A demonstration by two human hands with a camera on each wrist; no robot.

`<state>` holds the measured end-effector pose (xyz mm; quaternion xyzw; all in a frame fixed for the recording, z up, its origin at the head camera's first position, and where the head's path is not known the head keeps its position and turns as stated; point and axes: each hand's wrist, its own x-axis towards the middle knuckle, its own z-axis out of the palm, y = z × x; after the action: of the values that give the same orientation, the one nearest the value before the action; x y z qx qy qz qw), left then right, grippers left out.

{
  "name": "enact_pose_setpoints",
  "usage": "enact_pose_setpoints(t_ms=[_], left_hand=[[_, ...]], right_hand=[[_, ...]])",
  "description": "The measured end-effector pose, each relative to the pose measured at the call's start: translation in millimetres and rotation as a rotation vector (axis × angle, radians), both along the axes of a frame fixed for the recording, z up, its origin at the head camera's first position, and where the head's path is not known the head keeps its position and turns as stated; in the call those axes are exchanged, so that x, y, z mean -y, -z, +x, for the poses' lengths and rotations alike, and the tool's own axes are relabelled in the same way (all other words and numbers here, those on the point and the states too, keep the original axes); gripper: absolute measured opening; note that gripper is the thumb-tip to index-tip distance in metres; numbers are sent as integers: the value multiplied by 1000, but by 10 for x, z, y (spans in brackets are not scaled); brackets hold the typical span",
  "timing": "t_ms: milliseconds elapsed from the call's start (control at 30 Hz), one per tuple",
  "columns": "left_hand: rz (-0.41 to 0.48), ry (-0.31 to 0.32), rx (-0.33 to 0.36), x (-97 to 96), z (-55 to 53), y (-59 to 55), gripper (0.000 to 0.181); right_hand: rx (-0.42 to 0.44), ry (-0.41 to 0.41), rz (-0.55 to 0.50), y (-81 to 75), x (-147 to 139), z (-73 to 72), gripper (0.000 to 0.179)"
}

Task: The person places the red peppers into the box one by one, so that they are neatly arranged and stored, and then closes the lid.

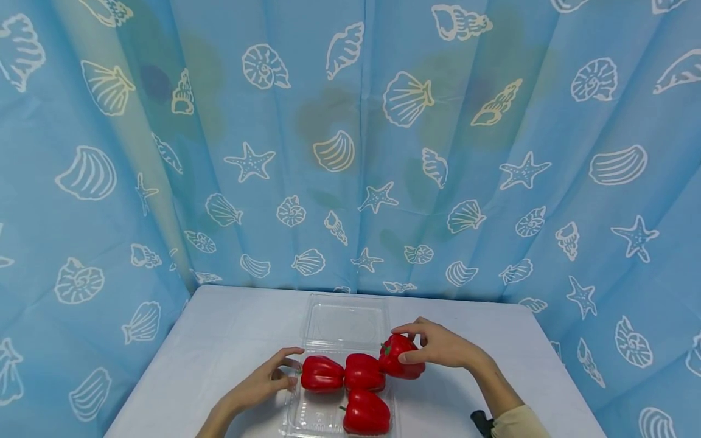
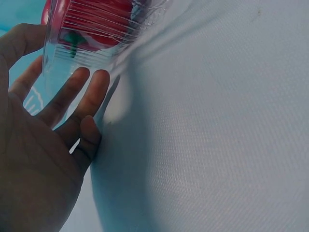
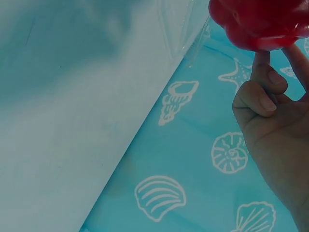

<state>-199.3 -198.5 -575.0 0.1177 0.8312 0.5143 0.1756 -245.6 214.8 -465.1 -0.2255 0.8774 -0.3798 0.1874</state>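
Note:
In the head view my right hand (image 1: 446,345) holds a red bell pepper (image 1: 402,358) with a green stem, between thumb and fingers, at the right edge of a clear plastic clamshell container (image 1: 314,417). Its underside shows in the right wrist view, where fingertips of the right hand (image 3: 277,104) touch the pepper (image 3: 263,24). Three more red peppers sit in the container: one left (image 1: 322,374), one middle (image 1: 364,372), one front (image 1: 367,412). My left hand (image 1: 263,380) is at the container's left side, its fingers (image 2: 99,87) loosely spread by the ribbed clear wall (image 2: 91,29).
The container's clear lid (image 1: 346,322) lies folded back on the white table (image 1: 230,328). A blue curtain (image 1: 350,182) with shell prints hangs behind and at both sides. A black strap piece (image 1: 482,423) is at my right wrist by the beige sleeve.

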Motion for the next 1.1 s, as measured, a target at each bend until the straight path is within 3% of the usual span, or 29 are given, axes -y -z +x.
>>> enact_pose_setpoints(t_ms=[433, 633, 1100], left_hand=[[1, 5, -2, 3, 5, -12, 67], [2, 4, -3, 4, 4, -5, 68], [-10, -9, 1, -4, -10, 24, 69]], right_hand=[[-31, -48, -4, 14, 124, 1, 68], [-30, -30, -64, 36, 194, -4, 73], [-96, -11, -109, 73, 375, 69, 59]])
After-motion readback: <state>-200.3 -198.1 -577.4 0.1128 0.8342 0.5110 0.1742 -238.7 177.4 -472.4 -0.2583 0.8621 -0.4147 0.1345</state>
